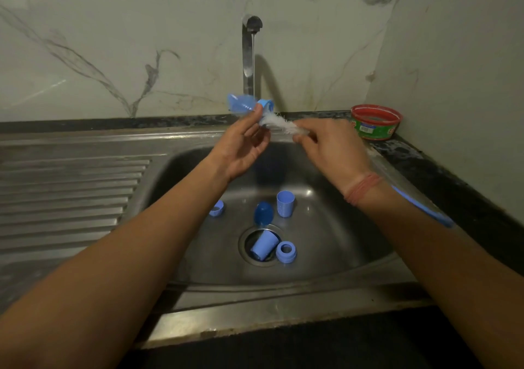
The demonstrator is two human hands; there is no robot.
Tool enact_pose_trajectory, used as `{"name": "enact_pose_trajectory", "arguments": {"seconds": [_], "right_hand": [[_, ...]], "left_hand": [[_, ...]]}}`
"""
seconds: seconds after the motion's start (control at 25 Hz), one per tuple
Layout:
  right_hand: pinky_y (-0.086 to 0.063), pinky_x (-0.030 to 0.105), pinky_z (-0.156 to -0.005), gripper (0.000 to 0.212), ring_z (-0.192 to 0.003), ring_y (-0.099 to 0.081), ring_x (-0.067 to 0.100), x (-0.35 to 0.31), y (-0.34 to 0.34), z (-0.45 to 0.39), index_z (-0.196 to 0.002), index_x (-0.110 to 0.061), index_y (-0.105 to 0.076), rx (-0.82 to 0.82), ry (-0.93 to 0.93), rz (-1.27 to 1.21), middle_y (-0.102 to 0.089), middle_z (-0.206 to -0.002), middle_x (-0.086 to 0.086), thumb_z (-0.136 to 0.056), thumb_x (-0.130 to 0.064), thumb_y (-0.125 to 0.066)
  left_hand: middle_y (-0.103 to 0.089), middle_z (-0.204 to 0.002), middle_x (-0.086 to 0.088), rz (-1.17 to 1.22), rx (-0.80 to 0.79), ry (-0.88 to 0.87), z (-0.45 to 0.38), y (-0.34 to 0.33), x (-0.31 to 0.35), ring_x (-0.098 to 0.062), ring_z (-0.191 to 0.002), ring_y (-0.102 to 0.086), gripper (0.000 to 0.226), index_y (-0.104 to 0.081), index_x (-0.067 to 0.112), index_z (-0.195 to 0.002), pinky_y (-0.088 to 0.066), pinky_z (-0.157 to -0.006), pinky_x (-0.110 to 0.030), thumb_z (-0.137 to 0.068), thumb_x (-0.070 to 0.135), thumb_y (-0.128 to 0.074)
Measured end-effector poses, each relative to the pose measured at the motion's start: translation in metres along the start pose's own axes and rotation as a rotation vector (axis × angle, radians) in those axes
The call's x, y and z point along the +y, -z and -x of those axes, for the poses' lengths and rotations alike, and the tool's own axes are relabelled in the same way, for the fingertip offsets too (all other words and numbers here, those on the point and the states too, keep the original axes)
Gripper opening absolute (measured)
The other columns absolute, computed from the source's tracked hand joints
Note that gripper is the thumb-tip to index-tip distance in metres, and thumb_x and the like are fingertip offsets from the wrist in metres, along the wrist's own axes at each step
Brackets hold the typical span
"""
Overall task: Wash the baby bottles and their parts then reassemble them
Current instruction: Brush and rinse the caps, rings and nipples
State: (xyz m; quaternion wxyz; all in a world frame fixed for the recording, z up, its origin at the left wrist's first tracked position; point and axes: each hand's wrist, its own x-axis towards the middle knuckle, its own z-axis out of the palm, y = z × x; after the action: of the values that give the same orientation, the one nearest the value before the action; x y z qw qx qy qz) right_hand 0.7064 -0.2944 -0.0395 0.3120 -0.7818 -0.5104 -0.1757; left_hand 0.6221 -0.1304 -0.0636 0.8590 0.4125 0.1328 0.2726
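My left hand (243, 144) holds a small blue baby bottle (243, 105) sideways under the running tap (251, 54), its mouth pointing right. My right hand (326, 147) grips a bottle brush; its white bristles (283, 124) sit at the bottle's mouth and its blue handle (422, 207) trails back past my wrist. In the steel sink (354, 227) lie loose blue parts: a cap (217, 208), a dark blue dome (263, 212), an upright cup (285, 203), a tipped cup (263, 245) over the drain, and a ring (286, 251).
A red-rimmed round tub (374, 124) stands on the dark counter at the back right. The ribbed steel draining board (71, 192) stretches to the left of the basin. A marble wall rises behind the tap.
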Motion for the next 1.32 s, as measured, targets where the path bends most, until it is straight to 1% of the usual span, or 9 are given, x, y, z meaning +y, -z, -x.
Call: {"name": "enact_pose_trajectory", "arguments": {"seconds": [0.12,0.28,0.56,0.64,0.76,0.96,1.08,1.24,1.32], "right_hand": [[-0.031,0.016,-0.038,0.017,-0.038,-0.039,0.003,0.000,0.002,-0.007,-0.103,-0.017,-0.069,-0.218,-0.337,-0.610,-0.050,-0.054,-0.006,-0.095,-0.019,-0.055],[-0.009,0.012,-0.030,0.013,-0.033,-0.020,0.001,0.000,0.012,-0.007,-0.088,-0.019,-0.051,-0.583,-0.714,-1.378,-0.038,-0.053,-0.009,-0.100,-0.020,-0.045],[-0.047,0.030,-0.057,0.024,-0.066,-0.060,0.019,0.002,-0.003,0.001,-0.112,-0.026,-0.069,-0.030,0.048,0.085,-0.068,-0.075,0.003,-0.094,-0.023,-0.054],[-0.047,0.032,-0.059,0.026,-0.067,-0.060,0.022,0.002,-0.004,0.000,-0.114,-0.028,-0.068,-0.004,0.075,0.115,-0.067,-0.074,0.003,-0.094,-0.024,-0.053],[-0.035,0.018,-0.044,0.016,-0.041,-0.044,0.003,-0.002,-0.006,-0.005,-0.096,-0.025,-0.071,-0.147,-0.165,-0.430,-0.052,-0.054,-0.006,-0.095,-0.019,-0.056],[-0.008,0.013,-0.030,0.004,-0.031,-0.021,0.003,-0.005,0.012,-0.006,-0.089,-0.019,-0.047,-0.656,-0.740,-1.485,-0.038,-0.052,-0.009,-0.091,-0.020,-0.050],[-0.015,0.014,-0.030,0.008,-0.034,-0.024,0.001,-0.007,0.009,-0.005,-0.096,-0.018,-0.058,-0.532,-0.578,-1.172,-0.041,-0.052,-0.008,-0.096,-0.018,-0.051],[-0.046,0.031,-0.055,0.023,-0.058,-0.058,0.018,0.001,-0.007,0.000,-0.109,-0.025,-0.070,-0.082,0.037,0.002,-0.063,-0.067,0.002,-0.093,-0.023,-0.053],[-0.050,0.037,-0.060,0.030,-0.069,-0.061,0.029,0.002,-0.011,0.001,-0.117,-0.033,-0.065,-0.026,0.106,0.184,-0.068,-0.078,0.007,-0.093,-0.026,-0.050]], "left_hand": [[-0.066,-0.108,-0.010,0.018,-0.109,-0.053,0.002,0.003,0.004,-0.020,-0.104,-0.063,0.032,-0.055,0.007,-0.123,-0.048,-0.103,-0.034,-0.093,0.015,-0.059],[-0.059,-0.121,-0.015,0.080,-0.198,-0.035,0.003,0.002,0.006,-0.026,-0.122,-0.053,0.052,-0.049,0.003,-0.131,-0.043,-0.110,-0.040,-0.085,0.017,-0.067],[-0.068,-0.074,-0.005,0.010,-0.021,0.024,0.005,-0.002,0.003,-0.013,-0.079,-0.067,0.022,-0.062,0.008,-0.101,-0.053,-0.087,-0.026,-0.096,0.030,-0.061],[-0.060,-0.057,0.000,0.007,-0.025,0.020,0.006,-0.004,0.001,-0.010,-0.070,-0.064,0.021,-0.060,0.009,-0.094,-0.053,-0.089,-0.026,-0.094,0.031,-0.062],[-0.070,-0.087,-0.007,-0.014,-0.101,-0.047,0.003,0.006,0.005,-0.018,-0.100,-0.062,0.047,-0.058,0.003,-0.121,-0.040,-0.113,-0.036,-0.083,0.026,-0.070],[-0.053,-0.129,-0.018,0.064,-0.261,-0.047,0.000,0.012,0.011,-0.028,-0.129,-0.046,0.070,-0.042,-0.002,-0.142,-0.037,-0.114,-0.041,-0.082,0.019,-0.072],[-0.063,-0.118,-0.017,0.057,-0.227,-0.043,-0.001,0.013,0.009,-0.029,-0.121,-0.056,0.057,-0.058,0.000,-0.126,-0.043,-0.111,-0.042,-0.078,0.025,-0.077],[-0.066,-0.096,-0.010,-0.039,-0.079,0.010,0.001,0.005,0.004,-0.020,-0.093,-0.067,0.050,-0.061,0.006,-0.114,-0.055,-0.093,-0.032,-0.078,0.038,-0.072],[-0.065,-0.074,-0.004,-0.043,-0.061,0.024,0.002,0.004,0.003,-0.013,-0.079,-0.065,0.037,-0.061,0.010,-0.098,-0.053,-0.089,-0.028,-0.079,0.041,-0.070]]}}
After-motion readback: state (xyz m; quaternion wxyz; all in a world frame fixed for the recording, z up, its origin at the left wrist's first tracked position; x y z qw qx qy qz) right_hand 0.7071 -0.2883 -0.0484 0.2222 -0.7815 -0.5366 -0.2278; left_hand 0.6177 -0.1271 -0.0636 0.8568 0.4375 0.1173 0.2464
